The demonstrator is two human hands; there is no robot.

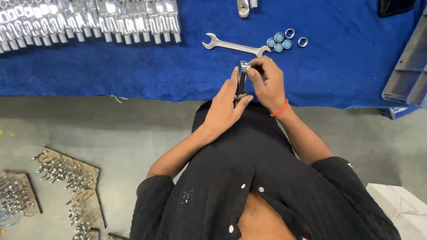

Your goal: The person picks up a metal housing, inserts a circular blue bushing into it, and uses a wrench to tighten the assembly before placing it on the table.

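Note:
My left hand (226, 104) grips the lower part of a slim metal part with a dark body (242, 82), held upright over the edge of the blue cloth (133, 66). My right hand (266, 81), with an orange band at the wrist, pinches the shiny top end of the same part. Just beyond the hands lies a silver open-ended spanner (233, 45). A small cluster of blue-capped nuts (279, 42) and two bare metal rings (303, 42) sit right of the spanner.
A long row of shiny metal fittings (89, 20) lines the back left of the cloth. A grey plastic crate (407, 66) stands at the right. On the floor at the left, cardboard pieces (66, 178) carry several more metal parts. A white box (396, 200) sits low right.

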